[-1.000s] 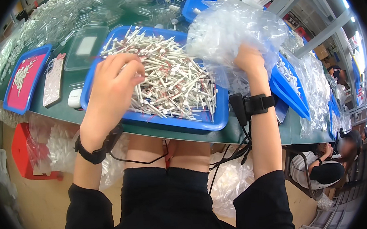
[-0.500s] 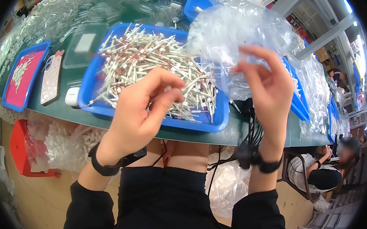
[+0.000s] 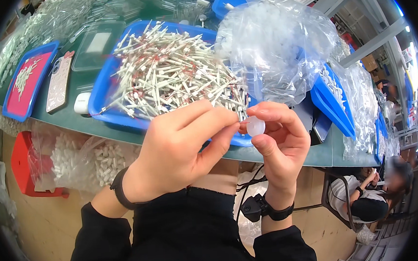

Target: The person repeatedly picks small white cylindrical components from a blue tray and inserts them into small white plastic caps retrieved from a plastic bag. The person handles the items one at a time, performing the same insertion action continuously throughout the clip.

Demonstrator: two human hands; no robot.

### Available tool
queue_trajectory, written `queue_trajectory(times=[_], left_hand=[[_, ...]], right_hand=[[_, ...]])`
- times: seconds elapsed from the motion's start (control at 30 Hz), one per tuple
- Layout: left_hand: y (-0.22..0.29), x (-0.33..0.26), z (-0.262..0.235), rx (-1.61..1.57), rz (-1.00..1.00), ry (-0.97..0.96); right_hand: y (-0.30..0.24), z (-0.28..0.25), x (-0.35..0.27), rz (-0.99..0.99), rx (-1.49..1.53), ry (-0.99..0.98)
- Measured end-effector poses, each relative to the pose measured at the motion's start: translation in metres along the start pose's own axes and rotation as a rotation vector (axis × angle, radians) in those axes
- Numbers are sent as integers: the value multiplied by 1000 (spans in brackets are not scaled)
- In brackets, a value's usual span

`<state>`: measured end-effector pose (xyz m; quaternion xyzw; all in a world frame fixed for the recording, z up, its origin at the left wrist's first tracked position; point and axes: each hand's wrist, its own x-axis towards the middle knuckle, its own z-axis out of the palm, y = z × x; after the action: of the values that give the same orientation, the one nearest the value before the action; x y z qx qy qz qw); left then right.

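Observation:
Over the front edge of a blue tray [image 3: 100,92], my two hands meet. My right hand [image 3: 284,137] pinches a small round, translucent white piece [image 3: 255,126] between thumb and fingers. Close against it, the thumb and forefinger of my left hand [image 3: 181,144] are closed on a thin piece; only a short red end shows, pointing to the round piece, and the rest is hidden by the fingers. Behind my hands, the tray is heaped with thin white sticks [image 3: 166,70] that have red wires among them.
A clear bag of translucent pieces [image 3: 271,43] lies right of the tray, by another blue tray [image 3: 332,105]. To the left are a phone [image 3: 60,85], a white case [image 3: 82,103] and a pink-lined tray [image 3: 27,87]. A person [image 3: 363,192] sits at far right.
My hands have come together in front of the tray. A round translucent piece now shows in my right hand, whose fingers were blurred and looked empty before.

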<state>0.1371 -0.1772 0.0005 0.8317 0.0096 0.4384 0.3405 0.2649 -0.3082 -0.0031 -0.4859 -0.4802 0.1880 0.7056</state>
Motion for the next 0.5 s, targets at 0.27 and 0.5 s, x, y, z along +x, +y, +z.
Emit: queue_trajectory(times=[0.27,0.5], left_hand=[[4,-2,-5,83,11,-104],[7,-4,9,-88,-76,-5]], right_hand=[[-1,3,0,-62,-159,-7],[2,4,0,-52,-350,5]])
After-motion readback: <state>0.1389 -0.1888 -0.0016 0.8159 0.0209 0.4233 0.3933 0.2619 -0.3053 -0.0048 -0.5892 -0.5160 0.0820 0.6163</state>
